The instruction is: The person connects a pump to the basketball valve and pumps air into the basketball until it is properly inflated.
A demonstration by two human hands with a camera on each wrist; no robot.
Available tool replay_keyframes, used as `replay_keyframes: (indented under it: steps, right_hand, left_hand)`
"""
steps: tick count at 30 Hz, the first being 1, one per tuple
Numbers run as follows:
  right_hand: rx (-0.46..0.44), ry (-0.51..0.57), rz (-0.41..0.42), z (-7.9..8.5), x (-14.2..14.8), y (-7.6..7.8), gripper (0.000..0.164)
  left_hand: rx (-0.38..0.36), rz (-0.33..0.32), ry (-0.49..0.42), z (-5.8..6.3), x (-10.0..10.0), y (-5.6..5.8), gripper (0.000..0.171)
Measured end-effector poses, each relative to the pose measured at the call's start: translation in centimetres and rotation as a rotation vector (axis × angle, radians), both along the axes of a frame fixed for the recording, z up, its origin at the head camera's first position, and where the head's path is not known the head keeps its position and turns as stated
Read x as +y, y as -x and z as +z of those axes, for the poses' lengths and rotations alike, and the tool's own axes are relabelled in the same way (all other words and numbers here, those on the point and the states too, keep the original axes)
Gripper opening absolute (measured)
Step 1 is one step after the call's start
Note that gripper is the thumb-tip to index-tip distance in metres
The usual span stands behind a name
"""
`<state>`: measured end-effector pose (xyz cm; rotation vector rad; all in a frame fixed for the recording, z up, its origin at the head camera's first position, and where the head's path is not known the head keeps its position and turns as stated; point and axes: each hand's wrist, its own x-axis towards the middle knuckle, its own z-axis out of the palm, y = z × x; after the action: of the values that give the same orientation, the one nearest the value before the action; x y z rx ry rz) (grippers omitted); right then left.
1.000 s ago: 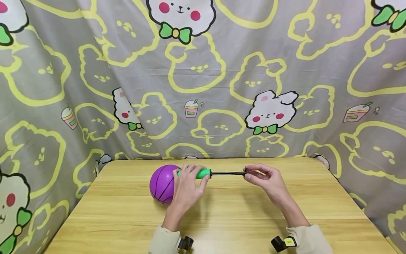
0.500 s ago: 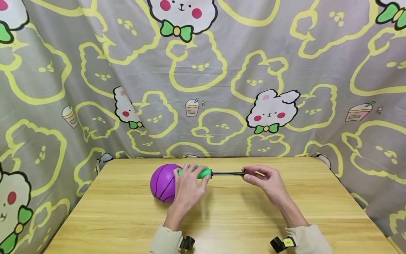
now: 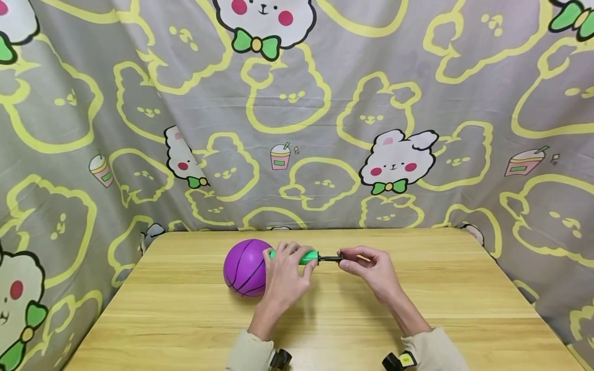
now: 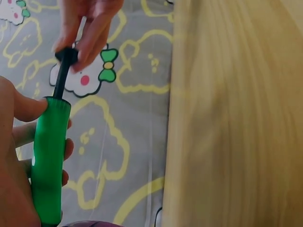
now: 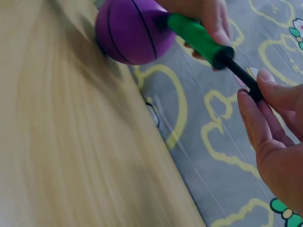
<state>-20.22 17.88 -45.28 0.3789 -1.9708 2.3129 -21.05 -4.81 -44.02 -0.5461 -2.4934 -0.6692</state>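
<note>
A green hand pump (image 4: 50, 151) lies level in the air, its black nozzle end against the purple ball (image 3: 245, 269). My left hand (image 3: 285, 278) grips the green barrel, fingers over the top and thumb near its black collar. At the other end my right hand (image 3: 373, 270) pinches the small black handle (image 5: 255, 92) between thumb and fingertips. A short length of black rod (image 3: 330, 258) shows between collar and handle. The ball, marked with black basketball lines, sits on the table left of my left hand, which hides part of it.
The wooden table (image 3: 185, 319) stretches under both arms. Behind its far edge hangs a grey curtain (image 3: 315, 123) with yellow outlines and white bunny faces. Black wrist cameras (image 3: 280, 359) sit at both sleeves.
My right hand has moved left with the handle, so less of the rod shows. My left hand, the pump barrel and the ball have shifted slightly to the right.
</note>
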Motion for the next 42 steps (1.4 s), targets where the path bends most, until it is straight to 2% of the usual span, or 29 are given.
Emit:
replay_keyframes:
  steps: [5, 11, 16, 30, 42]
  right_hand:
    - [-0.015, -0.006, -0.008, -0.3, -1.1, -0.2, 0.036]
    - [-0.022, -0.019, 0.0, -0.3, -1.4, -0.3, 0.035]
    - [-0.032, -0.069, 0.001, 0.0, -0.6, -0.1, 0.036]
    - [-0.005, -0.123, -0.053, 1.0, 3.7, 0.1, 0.039]
    - [-0.025, -0.127, -0.04, 1.3, 4.1, 0.0, 0.039]
  left_hand:
    - [-0.004, -0.015, 0.02, -0.2, 0.7, -0.3, 0.023]
    - [-0.002, -0.019, 0.018, -0.3, 0.5, -0.3, 0.024]
    - [-0.004, -0.041, 0.005, -0.2, 0.1, -0.1, 0.027]
    - [0.002, -0.002, -0.047, 0.4, -2.4, 0.7, 0.025]
    - [0.01, 0.001, -0.053, 0.4, -2.6, 0.9, 0.024]
